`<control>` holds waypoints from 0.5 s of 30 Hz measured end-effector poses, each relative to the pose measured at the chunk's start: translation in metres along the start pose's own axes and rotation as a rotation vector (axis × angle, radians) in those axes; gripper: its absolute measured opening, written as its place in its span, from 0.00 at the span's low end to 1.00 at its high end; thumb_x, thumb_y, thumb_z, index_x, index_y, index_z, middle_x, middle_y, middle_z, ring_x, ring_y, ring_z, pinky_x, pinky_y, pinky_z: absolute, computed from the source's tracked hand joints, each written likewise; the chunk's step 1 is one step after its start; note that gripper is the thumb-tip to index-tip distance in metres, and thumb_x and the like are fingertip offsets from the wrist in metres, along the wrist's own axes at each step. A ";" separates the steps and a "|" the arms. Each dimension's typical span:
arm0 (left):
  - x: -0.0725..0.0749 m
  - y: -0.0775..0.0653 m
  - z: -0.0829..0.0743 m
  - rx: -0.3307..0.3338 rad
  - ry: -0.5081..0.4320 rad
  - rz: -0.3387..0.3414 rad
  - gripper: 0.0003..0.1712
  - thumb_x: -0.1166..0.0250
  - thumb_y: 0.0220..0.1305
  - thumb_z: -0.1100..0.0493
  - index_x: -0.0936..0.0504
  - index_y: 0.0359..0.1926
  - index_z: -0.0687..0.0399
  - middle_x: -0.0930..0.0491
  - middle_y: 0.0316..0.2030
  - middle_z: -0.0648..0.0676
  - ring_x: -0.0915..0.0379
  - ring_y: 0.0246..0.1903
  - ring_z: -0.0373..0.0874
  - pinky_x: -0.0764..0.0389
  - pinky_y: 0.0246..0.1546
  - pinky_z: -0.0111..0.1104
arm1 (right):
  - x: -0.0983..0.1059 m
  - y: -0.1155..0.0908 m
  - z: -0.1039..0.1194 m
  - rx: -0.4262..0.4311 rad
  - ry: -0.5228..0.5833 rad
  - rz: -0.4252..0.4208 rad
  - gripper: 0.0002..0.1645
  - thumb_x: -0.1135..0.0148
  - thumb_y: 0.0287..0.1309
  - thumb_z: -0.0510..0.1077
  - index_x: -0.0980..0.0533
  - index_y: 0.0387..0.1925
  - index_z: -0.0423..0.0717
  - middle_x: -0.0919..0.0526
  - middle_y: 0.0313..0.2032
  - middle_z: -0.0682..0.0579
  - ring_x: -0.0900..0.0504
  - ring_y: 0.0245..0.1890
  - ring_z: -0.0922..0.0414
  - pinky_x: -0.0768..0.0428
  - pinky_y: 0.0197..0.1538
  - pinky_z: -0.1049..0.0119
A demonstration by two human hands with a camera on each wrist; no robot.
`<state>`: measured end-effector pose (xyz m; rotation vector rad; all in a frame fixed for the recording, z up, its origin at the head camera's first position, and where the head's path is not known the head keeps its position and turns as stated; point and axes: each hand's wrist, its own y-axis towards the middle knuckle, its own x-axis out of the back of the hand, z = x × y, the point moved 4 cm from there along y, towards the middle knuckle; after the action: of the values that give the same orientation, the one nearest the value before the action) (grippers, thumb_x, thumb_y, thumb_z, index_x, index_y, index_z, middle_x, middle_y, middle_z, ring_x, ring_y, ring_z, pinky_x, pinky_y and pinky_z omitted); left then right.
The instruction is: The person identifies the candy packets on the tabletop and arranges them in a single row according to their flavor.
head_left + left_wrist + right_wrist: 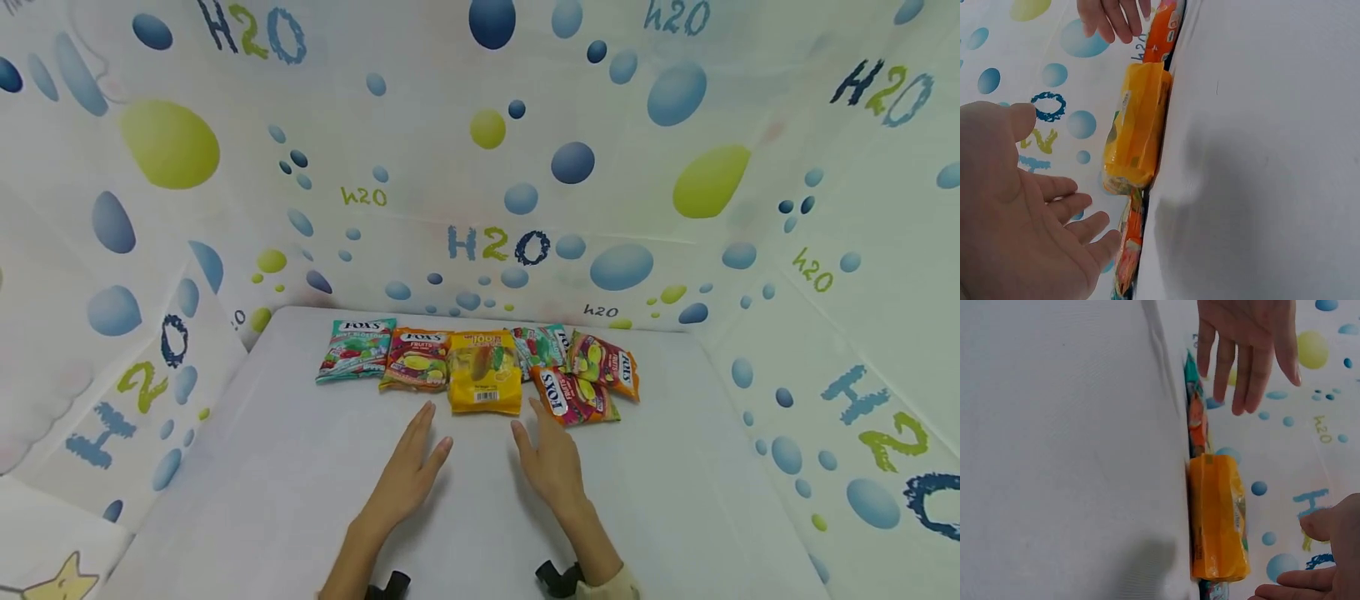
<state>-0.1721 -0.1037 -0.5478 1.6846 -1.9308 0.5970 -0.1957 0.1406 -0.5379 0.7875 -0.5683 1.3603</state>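
My left hand [406, 482] hovers over the white table with its fingers straight, holding nothing. Opposite it, my right hand [553, 460] is likewise extended, palm turned inward, its fingertips near the lower right packet. Just beyond both hands lies a yellow candy bag [485, 372], in the middle of a row. To its left are an orange Fox's fruits packet [417, 360] and a teal Fox's packet [356, 350]. On its right, a second teal packet [538, 345] lies partly under two Fox's fruits packets, one upper [604, 363] and one lower [572, 397].
A white cloth covers the table [247, 467]. Behind and beside it stand white walls [420, 142] printed with blue and green drops and H2O lettering. A dark wrist camera [558, 578] sits at my right wrist, another [388, 586] at my left.
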 end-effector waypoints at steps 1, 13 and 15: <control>0.000 0.002 -0.001 0.002 -0.010 -0.002 0.49 0.54 0.77 0.28 0.52 0.84 0.51 0.54 0.83 0.56 0.57 0.81 0.55 0.50 0.78 0.56 | 0.001 0.002 0.000 -0.007 0.013 -0.006 0.38 0.43 0.75 0.62 0.32 0.76 0.47 0.24 0.70 0.45 0.23 0.67 0.43 0.23 0.67 0.42; -0.010 0.025 -0.002 0.011 -0.133 0.005 0.51 0.56 0.75 0.25 0.51 0.84 0.52 0.50 0.83 0.56 0.56 0.81 0.56 0.50 0.78 0.56 | -0.005 0.025 -0.009 0.008 0.161 -0.050 0.30 0.49 0.80 0.54 0.31 0.75 0.45 0.25 0.71 0.47 0.27 0.71 0.46 0.27 0.71 0.44; -0.012 0.029 -0.001 0.008 -0.155 -0.012 0.50 0.55 0.75 0.26 0.49 0.84 0.51 0.49 0.82 0.56 0.55 0.81 0.56 0.50 0.78 0.57 | -0.006 0.027 -0.009 -0.001 0.172 -0.051 0.30 0.49 0.80 0.53 0.30 0.74 0.45 0.24 0.70 0.47 0.25 0.69 0.46 0.26 0.69 0.44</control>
<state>-0.1991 -0.0901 -0.5545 1.7926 -2.0258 0.4830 -0.2240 0.1442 -0.5435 0.6717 -0.4111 1.3651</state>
